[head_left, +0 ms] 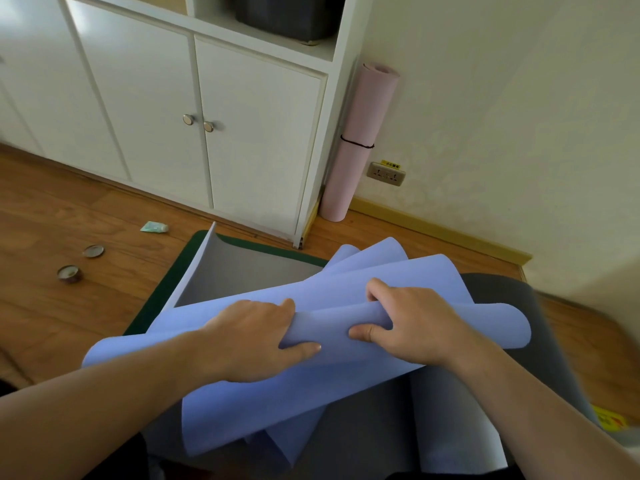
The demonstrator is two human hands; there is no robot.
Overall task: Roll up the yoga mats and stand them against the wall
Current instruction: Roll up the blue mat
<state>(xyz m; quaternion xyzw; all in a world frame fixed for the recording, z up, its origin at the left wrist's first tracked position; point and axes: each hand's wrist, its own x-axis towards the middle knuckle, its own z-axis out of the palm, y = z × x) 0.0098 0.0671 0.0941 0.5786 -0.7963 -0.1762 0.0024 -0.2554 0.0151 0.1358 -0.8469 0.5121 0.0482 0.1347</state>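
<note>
Both hands are on the blue mat (346, 289) here, low in the middle of the view, and it is a loose, messy bundle, several folds fanning out toward the wall rather than a tight roll. The left hand (256, 337) grips the near fold, fingers (287, 308) tucked over the top and thumb stretched along the front. The right hand (408, 323) has it too, fingers curled down into the fold, thumb pressed flat on the blue surface beside the left hand. Underneath, the grey mat (249, 268) lies on the wooden floor (69, 209), one edge lifted, and a dark green mat (166, 289) peeks out below that. Over in the corner, a pink mat (356, 143) is already rolled, banded with a black tie, standing upright against the wall beside the white cabinet (180, 109). On the floor to the left: a small tube (154, 227) and two round tins (71, 273).
</note>
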